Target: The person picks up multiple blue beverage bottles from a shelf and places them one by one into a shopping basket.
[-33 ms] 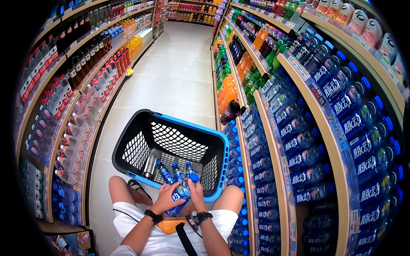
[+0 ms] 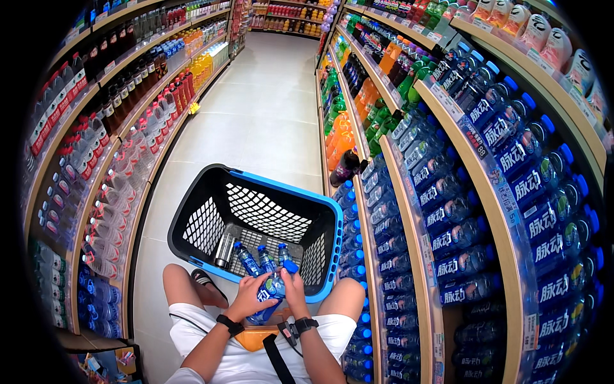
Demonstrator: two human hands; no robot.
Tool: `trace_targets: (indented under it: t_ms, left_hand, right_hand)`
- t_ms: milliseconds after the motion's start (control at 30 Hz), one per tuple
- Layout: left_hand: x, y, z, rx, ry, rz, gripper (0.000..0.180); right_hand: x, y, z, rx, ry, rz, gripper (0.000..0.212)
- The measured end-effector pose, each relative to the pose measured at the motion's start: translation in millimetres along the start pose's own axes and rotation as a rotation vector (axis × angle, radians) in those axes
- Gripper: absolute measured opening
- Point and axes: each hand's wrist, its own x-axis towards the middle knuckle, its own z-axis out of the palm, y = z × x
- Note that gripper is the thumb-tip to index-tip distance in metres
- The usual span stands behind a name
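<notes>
One blue bottle (image 2: 272, 289) is gripped between both hands: the left hand (image 2: 251, 297) is closed around its body, and the right hand (image 2: 295, 292) is closed beside the blue cap (image 2: 291, 266). The bottle is tilted at the near side of the black basket (image 2: 192, 192). Inside the basket, three blue-capped bottles (image 2: 266, 258) stand near a silver cylinder (image 2: 224, 249). Shelved bottles (image 2: 455, 240) line the right side.

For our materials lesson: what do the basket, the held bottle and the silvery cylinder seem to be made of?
Basket: probably moulded plastic, fairly matte; its black walls have an even lattice.
Held bottle: likely glossy, blue-tinted plastic; it catches highlights and looks see-through.
Silvery cylinder: perhaps polished metal, from its bright streaks; coated plastic is possible.
</notes>
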Motion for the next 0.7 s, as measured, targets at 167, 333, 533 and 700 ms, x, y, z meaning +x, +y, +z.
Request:
trace_targets:
  t_ms: [167, 333, 533, 700]
  left_hand:
    - [-0.9, -1.8, 3.7, -0.004, 0.000, -0.012, 0.083]
    - [-2.0, -3.0, 4.0, 0.017, 0.017, -0.004, 0.084]
    - [-1.7, -1.9, 2.9, 0.005, 0.010, -0.010, 0.084]
    - [-2.4, -1.6, 2.5, 0.006, 0.012, -0.013, 0.084]
  right_hand:
    - [0.1, 2.2, -1.7, 0.022, 0.010, -0.001, 0.035]
    - [1.2, 7.5, -1.6, 0.016, 0.006, -0.023, 0.036]
    - [0.8, 5.2, -1.8, 0.037, -0.016, 0.000, 0.036]
    - [-0.2, 1.3, 0.6, 0.047, -0.012, 0.003, 0.036]
